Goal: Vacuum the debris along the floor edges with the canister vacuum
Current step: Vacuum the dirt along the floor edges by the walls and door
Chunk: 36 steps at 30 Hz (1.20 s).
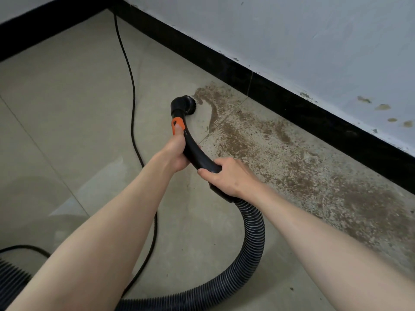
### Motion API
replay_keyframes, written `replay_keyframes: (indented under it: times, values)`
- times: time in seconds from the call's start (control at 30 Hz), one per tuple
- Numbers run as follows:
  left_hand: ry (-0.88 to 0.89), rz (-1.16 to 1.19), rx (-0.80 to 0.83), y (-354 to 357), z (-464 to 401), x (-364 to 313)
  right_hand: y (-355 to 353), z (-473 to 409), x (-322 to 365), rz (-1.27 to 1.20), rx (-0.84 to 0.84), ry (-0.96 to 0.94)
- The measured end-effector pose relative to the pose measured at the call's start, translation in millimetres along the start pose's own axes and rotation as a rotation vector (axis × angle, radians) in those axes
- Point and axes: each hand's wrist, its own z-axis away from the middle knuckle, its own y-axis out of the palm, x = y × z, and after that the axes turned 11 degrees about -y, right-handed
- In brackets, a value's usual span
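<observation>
A pale beige tiled floor (67, 90) was bounded at its far edge by a glossy black skirting board (292, 97) under a scuffed white painted wall (292, 30). Along that edge a broad band of brown, gritty debris (303, 171) was spread, widest toward the near right part of the floor and thinning toward the far corner, where a swept, cleaner arc was cut into its end.

A ribbed black flexible hose (253, 243) was looped across the near floor and was joined to a curved black plastic handle tube (195, 153). A thin black power cord (132, 90) was laid from the far corner toward the near edge. Part of a black ribbed object (11, 279) was seen at the near left corner; whether it was the canister could not be told.

The tube was gripped lower down by the right hand (226, 176), fingers wrapped round it, and higher up by the left hand (177, 151), curled round it with the thumb pressed on an orange slider collar (177, 125). A small round black brush nozzle (186, 103) was set against the floor at the debris band's far end.

The suction pass along the edge was judged to be under way, with most of the debris left. The next move would call for the nozzle to be drawn along the skirting toward the near right, kept low on the tiles, with the hose given slack.
</observation>
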Motion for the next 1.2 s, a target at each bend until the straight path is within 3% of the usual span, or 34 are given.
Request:
replay_keyframes:
  times: [0.7, 1.2]
  values:
    - [0.209, -0.327, -0.06, 70, -66, -100, -36, -106, -14, -0.377, -0.225, 0.056]
    - [0.188, -0.402, 0.016, 77, -51, -62, -18, -57, -14, -0.328, -0.332, 0.127]
